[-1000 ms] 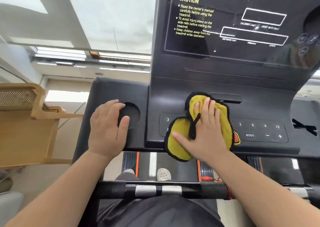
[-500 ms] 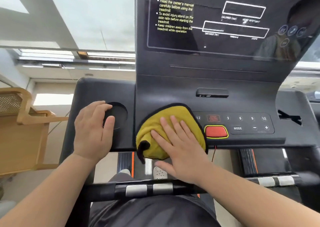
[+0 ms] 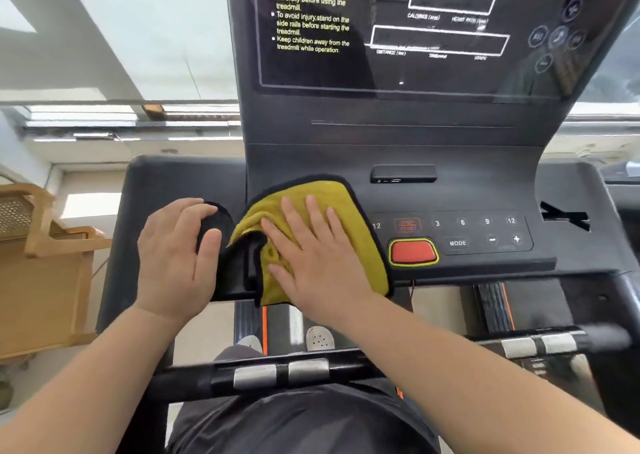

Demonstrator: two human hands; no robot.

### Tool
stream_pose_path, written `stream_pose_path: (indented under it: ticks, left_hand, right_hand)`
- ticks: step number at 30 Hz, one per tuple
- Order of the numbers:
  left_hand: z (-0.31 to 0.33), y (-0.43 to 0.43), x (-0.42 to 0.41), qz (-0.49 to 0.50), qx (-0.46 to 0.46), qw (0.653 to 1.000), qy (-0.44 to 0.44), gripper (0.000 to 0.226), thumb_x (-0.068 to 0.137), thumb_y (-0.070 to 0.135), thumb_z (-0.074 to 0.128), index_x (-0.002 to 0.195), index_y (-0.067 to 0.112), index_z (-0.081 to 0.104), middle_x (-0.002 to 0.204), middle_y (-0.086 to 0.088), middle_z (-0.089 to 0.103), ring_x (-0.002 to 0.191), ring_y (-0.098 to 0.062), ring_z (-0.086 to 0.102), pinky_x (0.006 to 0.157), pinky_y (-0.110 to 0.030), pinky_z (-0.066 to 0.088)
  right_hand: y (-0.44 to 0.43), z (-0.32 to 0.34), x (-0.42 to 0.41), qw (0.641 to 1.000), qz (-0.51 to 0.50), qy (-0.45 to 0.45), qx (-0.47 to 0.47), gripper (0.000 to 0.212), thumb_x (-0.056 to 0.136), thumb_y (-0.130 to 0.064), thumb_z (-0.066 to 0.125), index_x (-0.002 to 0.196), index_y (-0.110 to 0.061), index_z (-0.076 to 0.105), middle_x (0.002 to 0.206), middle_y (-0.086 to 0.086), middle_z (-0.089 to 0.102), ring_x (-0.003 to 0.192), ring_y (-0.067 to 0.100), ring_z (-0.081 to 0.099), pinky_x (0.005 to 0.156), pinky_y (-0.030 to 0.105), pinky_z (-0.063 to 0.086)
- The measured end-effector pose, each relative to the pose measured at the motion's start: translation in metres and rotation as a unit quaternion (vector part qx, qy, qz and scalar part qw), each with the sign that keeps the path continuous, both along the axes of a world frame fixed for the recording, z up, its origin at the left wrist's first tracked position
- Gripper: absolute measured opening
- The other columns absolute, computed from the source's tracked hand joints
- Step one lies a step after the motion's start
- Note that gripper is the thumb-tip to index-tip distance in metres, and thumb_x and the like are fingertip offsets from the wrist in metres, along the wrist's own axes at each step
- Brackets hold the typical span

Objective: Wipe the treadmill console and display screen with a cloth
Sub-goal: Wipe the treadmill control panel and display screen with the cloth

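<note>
Right hand [image 3: 311, 256] presses flat, fingers straight, on the yellow cloth [image 3: 349, 232] over the console [image 3: 485, 190] — left hand [image 3: 176, 256] rests open beside it.

The black console [image 3: 415, 148] carries a yellow cloth [image 3: 349, 211] with a black border. The cloth lies spread under the flat right hand [image 3: 311, 256], and its near edge hangs over the console edge. The left hand [image 3: 176, 256] rests just beside it, partly over a round cup holder [image 3: 214, 225]. A red button [image 3: 412, 252] sits to the right of the right hand.
</note>
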State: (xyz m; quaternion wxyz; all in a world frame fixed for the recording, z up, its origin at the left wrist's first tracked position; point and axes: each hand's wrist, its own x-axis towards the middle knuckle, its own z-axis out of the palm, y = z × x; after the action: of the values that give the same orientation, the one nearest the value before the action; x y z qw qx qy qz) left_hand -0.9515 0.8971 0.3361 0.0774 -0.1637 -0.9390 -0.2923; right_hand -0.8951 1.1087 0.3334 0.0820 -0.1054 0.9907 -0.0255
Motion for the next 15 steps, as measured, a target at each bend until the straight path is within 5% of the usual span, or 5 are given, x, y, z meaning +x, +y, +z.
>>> stream_pose_path:
  ticks: [5, 8, 11, 15]
  left_hand:
    - [0.005, 0.041, 0.003, -0.057, -0.011, 0.998, 0.016, 0.047, 0.096, 0.036, 0.04, 0.121, 0.004, 0.064, 0.13, -0.016, 0.062, 0.12, -0.039, 0.054, 0.106, -0.049, 0.036]
    - [0.007, 0.068, 0.008, -0.093, -0.017, 0.995, 0.026, 0.045, 0.097, 0.036, 0.041, 0.121, 0.006, 0.065, 0.13, -0.015, 0.062, 0.12, -0.039, 0.054, 0.106, -0.051, 0.038]
    - [0.007, 0.089, 0.012, -0.112, -0.028, 0.993, 0.034, 0.044, 0.097, 0.037, 0.043, 0.12, 0.008, 0.067, 0.129, -0.013, 0.062, 0.119, -0.038, 0.055, 0.105, -0.05, 0.038]
    - [0.006, 0.108, 0.015, -0.11, -0.053, 0.992, 0.015, 0.042, 0.096, 0.039, 0.043, 0.119, 0.012, 0.066, 0.13, -0.009, 0.061, 0.118, -0.039, 0.055, 0.102, -0.054, 0.041]
  right_hand:
    - [0.038, -0.007, 0.034, 1.0, 0.023, 0.004, -0.006, 0.064, 0.103, -0.054, 0.023, 0.163, -0.032, 0.017, 0.173, -0.001, 0.011, 0.159, 0.033, 0.008, 0.128, 0.054, 0.011]
    - [0.08, -0.003, 0.055, 0.995, -0.1, -0.009, 0.02, 0.073, 0.101, -0.065, 0.023, 0.163, -0.027, 0.019, 0.172, 0.01, 0.012, 0.157, 0.041, 0.009, 0.126, 0.058, 0.019]
    - [0.125, 0.011, 0.062, 0.972, -0.227, -0.059, 0.027, 0.095, 0.09, -0.082, 0.001, 0.165, -0.025, 0.004, 0.17, 0.021, -0.004, 0.156, 0.047, -0.005, 0.126, 0.057, 0.002]
    - [0.161, 0.02, 0.044, 0.925, -0.371, -0.076, -0.029, 0.107, 0.081, -0.087, -0.001, 0.165, -0.021, -0.004, 0.169, 0.026, -0.012, 0.154, 0.05, -0.012, 0.125, 0.059, -0.005]
